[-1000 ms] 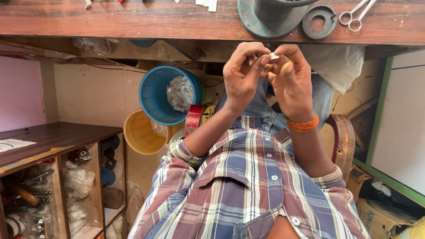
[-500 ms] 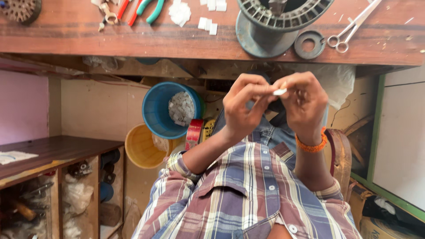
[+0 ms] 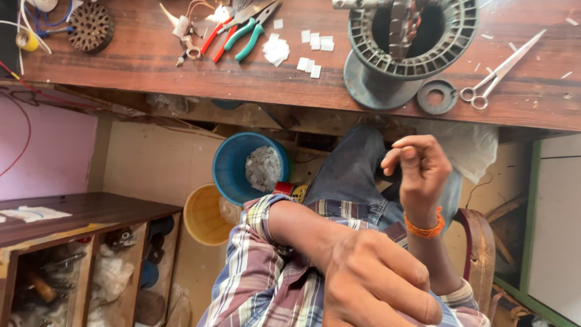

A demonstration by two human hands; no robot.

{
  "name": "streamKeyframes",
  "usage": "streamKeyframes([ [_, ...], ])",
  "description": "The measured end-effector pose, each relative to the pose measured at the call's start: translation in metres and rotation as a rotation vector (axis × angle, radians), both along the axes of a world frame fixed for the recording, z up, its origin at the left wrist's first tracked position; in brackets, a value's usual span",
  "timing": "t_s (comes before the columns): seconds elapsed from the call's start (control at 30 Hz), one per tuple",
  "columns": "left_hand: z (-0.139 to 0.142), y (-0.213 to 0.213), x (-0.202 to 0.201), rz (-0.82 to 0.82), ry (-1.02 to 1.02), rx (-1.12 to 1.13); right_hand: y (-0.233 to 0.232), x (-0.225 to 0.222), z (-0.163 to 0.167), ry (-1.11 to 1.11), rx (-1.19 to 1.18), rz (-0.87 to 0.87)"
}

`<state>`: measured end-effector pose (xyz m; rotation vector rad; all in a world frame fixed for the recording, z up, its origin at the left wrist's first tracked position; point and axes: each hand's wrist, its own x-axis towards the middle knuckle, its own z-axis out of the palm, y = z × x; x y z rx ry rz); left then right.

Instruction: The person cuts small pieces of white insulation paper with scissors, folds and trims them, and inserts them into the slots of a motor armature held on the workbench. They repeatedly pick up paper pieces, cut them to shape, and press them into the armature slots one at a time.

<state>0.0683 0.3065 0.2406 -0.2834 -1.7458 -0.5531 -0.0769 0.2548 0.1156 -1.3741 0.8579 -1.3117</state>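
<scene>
Head view shows the left hand (image 3: pixel 378 284) close to the lens, fingers curled, nothing visible in its grip. Right hand (image 3: pixel 420 172) (orange wristband) hovers below the worktop (image 3: pixel 151 57), fingertips pinched; whether anything is held, I cannot tell. Nearest lies the grey stator (image 3: pixel 408 45) beside scissors (image 3: pixel 499 72).
</scene>
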Motion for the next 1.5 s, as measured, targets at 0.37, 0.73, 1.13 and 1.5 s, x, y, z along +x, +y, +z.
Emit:
streamKeyframes([
  [0.37,-0.012,0.002,-0.021,0.065,0.011,-0.116,0.001,-0.015,-0.006,-0.017,0.007,-0.045],
  [0.73,-0.030,-0.004,-0.060,0.185,0.465,-0.178,-0.005,-0.011,-0.010,-0.223,-0.046,-0.086],
  [1.13,0.015,-0.003,-0.027,0.550,0.131,0.350,0.006,-0.029,0.027,-0.336,-0.081,0.022],
  [1.5,0.003,-0.015,0.005,0.841,-0.678,0.236,0.035,-0.063,-0.011,0.041,-0.259,-0.209],
])
